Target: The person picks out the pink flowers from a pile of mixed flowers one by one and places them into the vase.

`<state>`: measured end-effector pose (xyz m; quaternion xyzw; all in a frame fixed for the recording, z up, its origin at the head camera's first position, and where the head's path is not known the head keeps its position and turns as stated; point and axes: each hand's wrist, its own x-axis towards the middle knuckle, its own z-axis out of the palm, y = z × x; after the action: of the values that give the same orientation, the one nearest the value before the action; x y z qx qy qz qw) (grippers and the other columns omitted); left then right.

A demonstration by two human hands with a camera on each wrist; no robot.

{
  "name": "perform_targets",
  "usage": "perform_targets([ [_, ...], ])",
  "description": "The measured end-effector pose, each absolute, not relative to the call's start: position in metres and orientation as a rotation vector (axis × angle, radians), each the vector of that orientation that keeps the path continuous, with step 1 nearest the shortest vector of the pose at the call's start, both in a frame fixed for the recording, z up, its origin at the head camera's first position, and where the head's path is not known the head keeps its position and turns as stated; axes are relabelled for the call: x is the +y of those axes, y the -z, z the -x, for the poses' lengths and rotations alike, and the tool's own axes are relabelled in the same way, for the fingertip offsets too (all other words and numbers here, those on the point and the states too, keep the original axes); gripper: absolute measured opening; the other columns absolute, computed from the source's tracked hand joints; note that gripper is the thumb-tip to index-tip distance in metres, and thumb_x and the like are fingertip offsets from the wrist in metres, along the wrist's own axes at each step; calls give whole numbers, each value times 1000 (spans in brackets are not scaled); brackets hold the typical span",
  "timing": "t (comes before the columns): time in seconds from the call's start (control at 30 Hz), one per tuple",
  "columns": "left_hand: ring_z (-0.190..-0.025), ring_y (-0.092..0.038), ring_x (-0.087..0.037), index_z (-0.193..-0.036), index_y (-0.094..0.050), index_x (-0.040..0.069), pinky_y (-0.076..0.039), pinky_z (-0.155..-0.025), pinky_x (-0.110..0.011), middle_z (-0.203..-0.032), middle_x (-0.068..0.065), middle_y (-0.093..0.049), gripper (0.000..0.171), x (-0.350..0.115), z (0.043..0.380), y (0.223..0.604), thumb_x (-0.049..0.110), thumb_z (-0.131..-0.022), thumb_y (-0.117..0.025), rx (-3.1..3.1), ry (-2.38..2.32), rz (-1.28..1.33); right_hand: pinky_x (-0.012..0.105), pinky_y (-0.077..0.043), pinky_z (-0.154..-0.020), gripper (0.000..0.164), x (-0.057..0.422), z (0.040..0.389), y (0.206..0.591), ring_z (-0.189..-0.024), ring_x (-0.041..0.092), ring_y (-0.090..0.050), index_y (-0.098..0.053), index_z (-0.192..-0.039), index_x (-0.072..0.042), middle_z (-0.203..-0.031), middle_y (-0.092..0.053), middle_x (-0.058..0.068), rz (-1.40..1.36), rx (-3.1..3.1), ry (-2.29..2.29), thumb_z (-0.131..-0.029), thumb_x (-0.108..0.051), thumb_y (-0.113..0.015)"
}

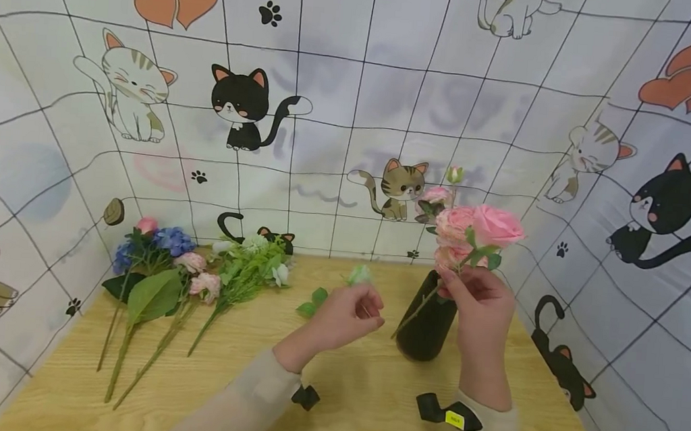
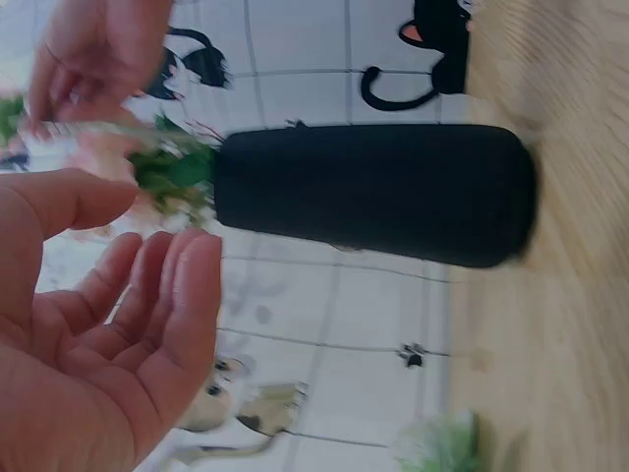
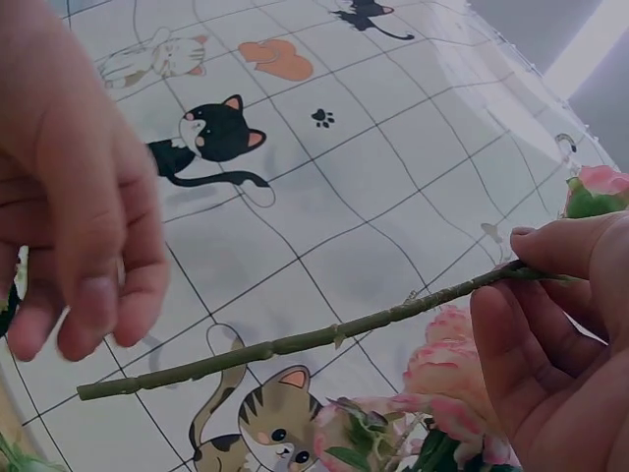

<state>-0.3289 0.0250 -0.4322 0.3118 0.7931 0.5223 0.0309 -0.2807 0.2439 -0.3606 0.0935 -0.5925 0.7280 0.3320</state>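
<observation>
My right hand [image 1: 485, 311] pinches the green stem [image 3: 295, 342] of a pink rose [image 1: 498, 225] between thumb and fingertips. The stem slants down to the left, in front of the black vase [image 1: 424, 330]. Paler pink flowers [image 1: 456, 221] and a small bud [image 1: 455, 175] rise from the vase, which stands upright. Left of the vase, my left hand [image 1: 343, 318] hovers with loosely bent fingers and holds nothing. In the left wrist view, a gap shows between its thumb and fingers, close to the vase's mouth. Behind this hand lies a pale green-white flower [image 1: 360, 275], partly hidden.
Blue hydrangeas [image 1: 174, 240], pink flowers [image 1: 204, 286] and white-flowered greenery [image 1: 250, 269] lie at the table's left, stems toward me. The wooden table [image 1: 355, 406] meets a cat-patterned cloth wall [image 1: 327, 139] at the back and sides. Black straps [image 1: 448, 413] are by the wrists.
</observation>
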Motion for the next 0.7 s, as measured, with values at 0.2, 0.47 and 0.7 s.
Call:
perform_targets([
  [0.2, -79, -65, -9, -106, -68, 13, -56, -68, -26, -96, 0, -71, 15, 33, 349, 450, 18, -97, -78, 2449, -1500, -871, 23, -62, -63, 13, 261, 273, 355, -61, 13, -72, -71, -84, 8, -74, -73, 4, -337, -1403, -1868, -90, 20, -71],
  [0.47, -92, -69, -12, -113, -68, 15, -59, -81, -29, -108, -6, -73, 28, 60, 367, 457, 24, -92, -84, 2532, -1519, -796, 26, -64, -66, 11, 274, 267, 348, -71, 18, -76, -66, -84, 16, -84, -77, 11, -274, -1206, -1760, -87, 17, -76],
  [0.7, -129, -63, -29, -142, -59, 11, -59, -99, -37, -143, -7, -64, 58, 91, 374, 460, 24, -92, -85, 2550, -1625, -808, 26, -64, -68, 17, 278, 265, 346, -72, 20, -75, -61, -86, 24, -85, -78, 14, -286, -1123, -1664, -85, 18, -77],
])
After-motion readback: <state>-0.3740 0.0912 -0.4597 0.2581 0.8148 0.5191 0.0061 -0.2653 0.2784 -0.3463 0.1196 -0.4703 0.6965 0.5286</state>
